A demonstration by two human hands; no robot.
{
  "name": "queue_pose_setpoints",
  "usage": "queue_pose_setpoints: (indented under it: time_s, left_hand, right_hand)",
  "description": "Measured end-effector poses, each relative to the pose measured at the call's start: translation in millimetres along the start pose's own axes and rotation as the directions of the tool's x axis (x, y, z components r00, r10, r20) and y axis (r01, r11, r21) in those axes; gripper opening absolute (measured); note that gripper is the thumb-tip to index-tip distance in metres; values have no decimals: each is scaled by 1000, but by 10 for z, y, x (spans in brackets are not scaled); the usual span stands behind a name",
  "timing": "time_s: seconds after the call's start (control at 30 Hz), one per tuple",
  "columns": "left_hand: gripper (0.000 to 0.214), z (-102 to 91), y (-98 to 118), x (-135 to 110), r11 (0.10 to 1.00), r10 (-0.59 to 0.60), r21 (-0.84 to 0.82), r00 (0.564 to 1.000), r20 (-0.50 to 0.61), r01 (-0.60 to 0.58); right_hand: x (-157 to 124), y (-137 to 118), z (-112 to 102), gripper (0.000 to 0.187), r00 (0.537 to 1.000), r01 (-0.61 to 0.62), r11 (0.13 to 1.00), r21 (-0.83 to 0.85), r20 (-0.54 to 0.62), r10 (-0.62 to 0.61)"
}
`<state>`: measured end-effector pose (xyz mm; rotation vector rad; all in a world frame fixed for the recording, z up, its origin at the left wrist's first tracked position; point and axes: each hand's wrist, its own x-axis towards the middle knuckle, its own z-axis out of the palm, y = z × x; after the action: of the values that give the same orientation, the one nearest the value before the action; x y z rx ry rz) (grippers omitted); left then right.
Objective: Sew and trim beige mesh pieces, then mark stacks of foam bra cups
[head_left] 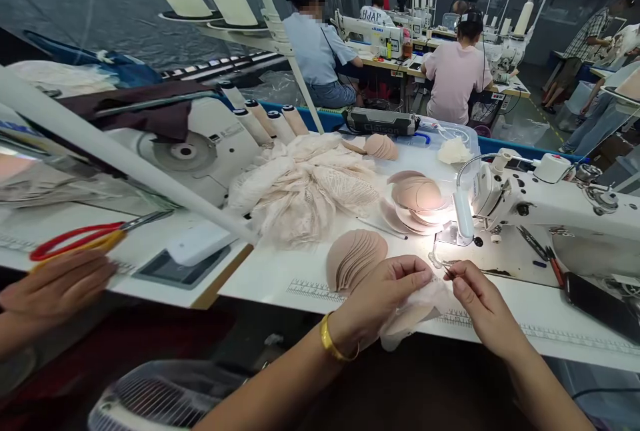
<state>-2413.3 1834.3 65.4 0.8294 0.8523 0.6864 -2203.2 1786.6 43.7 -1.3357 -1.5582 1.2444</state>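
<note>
My left hand (390,284), with a gold bracelet at the wrist, pinches a pale sheer piece of fabric (413,314) above the table's front edge. Close beside it, my right hand (480,301) has its fingers closed on a small dark metal tool (449,272), whose kind I cannot make out. Just left of my hands a fanned stack of beige cup pads (355,258) lies on the table. More rounded beige pads (417,198) sit behind, under the lamp (464,214) of the white sewing machine (565,198).
A heap of cream lace (310,184) covers the table's middle. Snips (533,244) and a black phone (605,304) lie on the right. At far left, another person's hand (65,284) is beside red-and-yellow-handled scissors (95,238). A white pole (125,158) slants across the left.
</note>
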Motion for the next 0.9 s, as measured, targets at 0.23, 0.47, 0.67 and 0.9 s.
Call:
queue_pose_setpoints:
  time_s: [0.23,0.47,0.67,0.9]
  left_hand:
    - [43,4,-35,-38,968,141,205,989,36,-146]
    - [37,6,-77,-50,956,164,242,986,28,-166]
    - [34,13,-92,-47,950,178,256,983,33,-181]
    - [34,3,-150,-33,954,183,236,982,38,-187]
  right_hand:
    - [-3,-100,64,32,998,54,988,-142,-11,-57]
    - [-58,-128,86,29,997,75,964,-256,-16,-82]
    - [-67,-120,107,30,994,81,955,-284,-47,-99]
    - [-67,-72,122,31,995,63,965,-256,-62,-82]
